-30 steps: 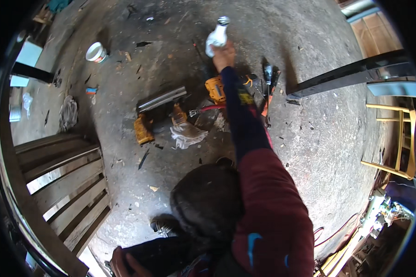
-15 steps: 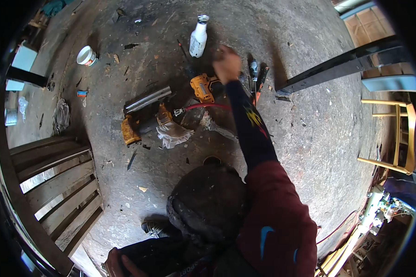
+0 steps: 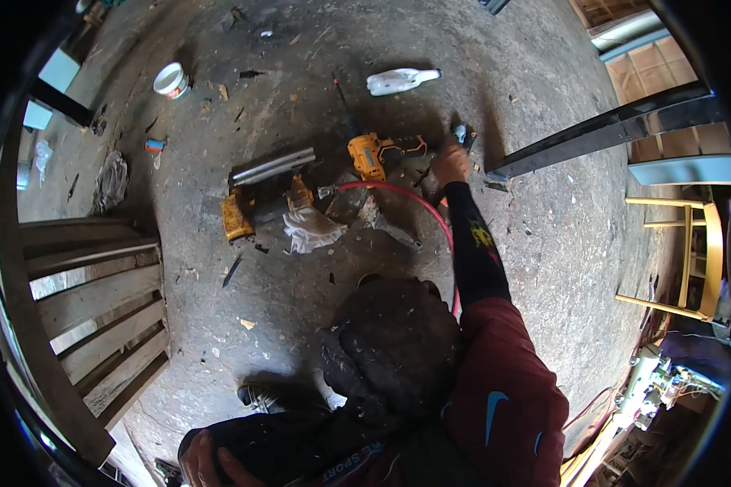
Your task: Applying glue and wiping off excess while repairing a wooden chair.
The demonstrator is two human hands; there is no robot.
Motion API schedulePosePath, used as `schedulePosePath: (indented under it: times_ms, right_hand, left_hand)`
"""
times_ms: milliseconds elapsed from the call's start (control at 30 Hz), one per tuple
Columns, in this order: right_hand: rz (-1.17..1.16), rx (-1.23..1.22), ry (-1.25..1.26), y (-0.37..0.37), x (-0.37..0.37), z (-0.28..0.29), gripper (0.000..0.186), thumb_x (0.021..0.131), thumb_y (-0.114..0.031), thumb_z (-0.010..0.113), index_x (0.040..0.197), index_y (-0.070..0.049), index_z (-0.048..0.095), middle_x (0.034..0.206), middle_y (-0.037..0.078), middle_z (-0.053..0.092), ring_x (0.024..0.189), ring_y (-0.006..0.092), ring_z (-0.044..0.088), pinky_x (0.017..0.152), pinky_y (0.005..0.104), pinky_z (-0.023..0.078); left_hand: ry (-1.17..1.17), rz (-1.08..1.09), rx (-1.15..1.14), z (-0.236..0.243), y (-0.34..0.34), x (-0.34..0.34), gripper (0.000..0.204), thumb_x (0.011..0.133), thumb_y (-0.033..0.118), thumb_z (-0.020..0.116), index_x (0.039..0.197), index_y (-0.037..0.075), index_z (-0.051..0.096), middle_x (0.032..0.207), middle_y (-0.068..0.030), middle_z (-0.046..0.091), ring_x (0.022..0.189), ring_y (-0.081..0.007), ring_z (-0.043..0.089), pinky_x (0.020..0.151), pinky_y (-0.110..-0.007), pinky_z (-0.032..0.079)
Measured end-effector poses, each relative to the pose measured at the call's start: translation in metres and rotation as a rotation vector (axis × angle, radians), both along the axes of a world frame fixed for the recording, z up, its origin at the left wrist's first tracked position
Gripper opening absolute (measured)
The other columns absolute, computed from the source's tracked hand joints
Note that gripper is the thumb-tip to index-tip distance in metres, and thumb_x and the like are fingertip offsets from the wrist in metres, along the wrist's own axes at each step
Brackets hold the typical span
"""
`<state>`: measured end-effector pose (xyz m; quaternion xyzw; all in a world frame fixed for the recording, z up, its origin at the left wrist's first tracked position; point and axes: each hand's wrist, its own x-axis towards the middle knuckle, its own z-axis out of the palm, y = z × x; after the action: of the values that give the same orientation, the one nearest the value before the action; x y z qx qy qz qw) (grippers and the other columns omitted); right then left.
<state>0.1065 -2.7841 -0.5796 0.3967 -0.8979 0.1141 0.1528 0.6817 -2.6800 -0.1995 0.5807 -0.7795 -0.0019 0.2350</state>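
Note:
My right hand (image 3: 451, 165) reaches over the floor beside a screwdriver (image 3: 460, 132) whose blue-grey handle end shows past my fingers; its lower part is hidden. A dark long tool lies against it. My fingers are turned away, so I cannot see whether they grip anything. Left of the hand lies a yellow power tool (image 3: 368, 157), and a red hose (image 3: 398, 190) curves past below the wrist. Farther off, a white bottle (image 3: 402, 80) lies on its side. At the lower left, my left hand (image 3: 211, 464) rests on my dark trouser leg, fingers apart and bent over it.
Silver metal bars (image 3: 273, 167), a worn yellow tool (image 3: 236, 216) and a white cloth (image 3: 313, 229) lie at left centre. A white tub (image 3: 170, 81) stands farther off. A slatted wooden piece (image 3: 97, 312) borders the left; a dark beam (image 3: 601, 130) and wooden chair (image 3: 698, 252) the right.
The white bottle has gone from upright to lying on its side. My right hand has moved right and nearer, from beside the bottle to the screwdriver. My left hand stays on my leg.

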Motion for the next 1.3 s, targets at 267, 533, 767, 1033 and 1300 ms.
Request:
schedulePosePath:
  times_ms: [267,533,767,1033,1300]
  right_hand:
    - [0.177,-0.534,-0.942,0.053,-0.022,0.12,0.026,0.095,-0.008,0.061,0.118,0.004,0.068,0.088,0.014,0.074,0.079,0.0201,0.073,0.07,0.0316,0.059]
    - [0.357,-0.496,-1.29,0.04,0.143,0.328,0.024,0.097,-0.011,0.067,0.113,0.006,0.068,0.083,0.014,0.072,0.074,0.0198,0.071,0.07,0.0312,0.059]
    - [0.508,-0.329,-1.565,0.094,0.285,0.549,0.011,0.091,0.004,0.068,0.101,0.004,0.072,0.092,0.009,0.069,0.071,0.0121,0.064,0.063,0.0244,0.051]
    - [0.127,-0.325,-2.257,0.122,0.333,0.713,0.015,0.091,0.0,0.065,0.105,0.004,0.071,0.088,0.01,0.068,0.071,0.0166,0.062,0.065,0.0301,0.049]
    - [0.346,-0.245,-2.298,0.06,0.357,0.808,0.014,0.088,0.003,0.066,0.102,0.004,0.07,0.083,0.007,0.067,0.069,0.0148,0.057,0.065,0.0297,0.046]
  left_hand:
    - [0.16,-0.14,0.079,0.001,0.003,0.021,0.031,0.088,0.002,0.066,0.117,-0.008,0.068,0.11,-0.0224,0.071,0.102,-0.0327,0.069,0.093,-0.041,0.053]
    - [0.301,-0.028,0.486,0.021,-0.016,0.007,0.017,0.086,-0.002,0.066,0.102,-0.002,0.07,0.094,-0.0195,0.071,0.084,-0.0373,0.068,0.077,-0.041,0.055]
    - [1.418,0.187,1.231,0.203,-0.008,-0.095,0.051,0.104,0.023,0.057,0.138,-0.013,0.046,0.113,-0.0234,0.068,0.093,-0.0251,0.071,0.084,-0.037,0.06]
    - [1.301,0.325,1.103,0.379,-0.019,-0.083,0.027,0.1,0.007,0.061,0.121,-0.01,0.063,0.093,-0.0129,0.072,0.078,-0.0165,0.07,0.071,-0.028,0.059]
    - [1.437,0.254,0.973,0.511,-0.052,-0.051,0.022,0.096,0.0,0.063,0.115,-0.011,0.065,0.091,-0.0147,0.072,0.078,-0.0174,0.071,0.073,-0.028,0.06]
